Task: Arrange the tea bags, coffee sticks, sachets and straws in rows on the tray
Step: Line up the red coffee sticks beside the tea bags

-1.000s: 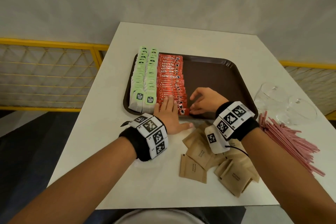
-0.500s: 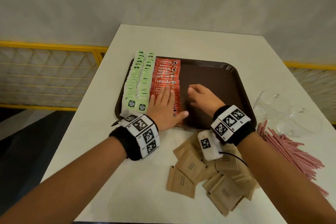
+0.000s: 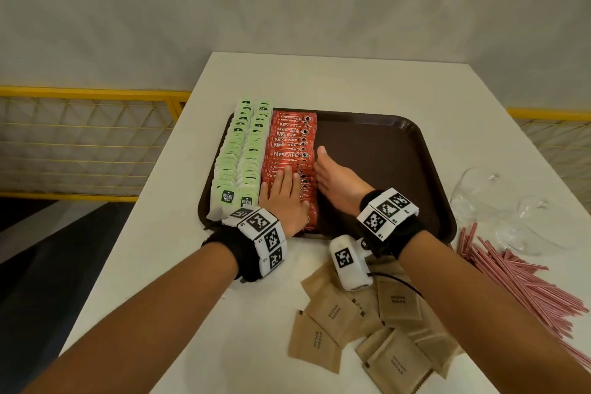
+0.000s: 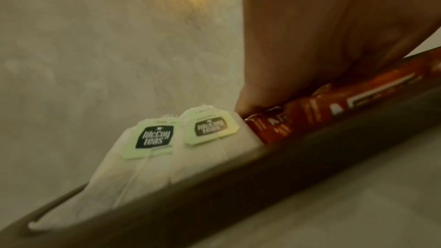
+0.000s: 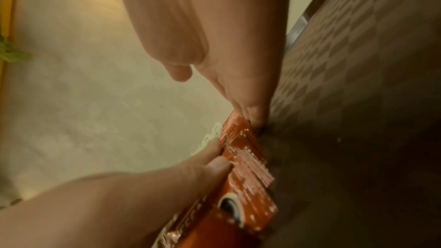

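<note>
A brown tray (image 3: 383, 150) holds two rows of green-tagged tea bags (image 3: 241, 153) at its left and a row of red coffee sticks (image 3: 289, 144) beside them. My left hand (image 3: 284, 192) lies flat on the near end of the coffee sticks (image 4: 310, 112), fingers straight. My right hand (image 3: 332, 176) stands on its edge against the right side of that row, straight fingers pressing the stick ends (image 5: 245, 150). Brown sugar sachets (image 3: 377, 323) lie loose on the table in front of the tray. Pink straws (image 3: 524, 278) are heaped at the right.
Clear glass vessels (image 3: 499, 201) lie on the white table (image 3: 319, 80) right of the tray, by the straws. The tray's right half is bare. A yellow mesh railing (image 3: 89, 137) runs behind the table's left side, and a grey wall stands behind.
Both hands have slid farther up the tray along the coffee sticks. The left hand moved from the tray's near rim onto the row; the right hand straightened against the row's side.
</note>
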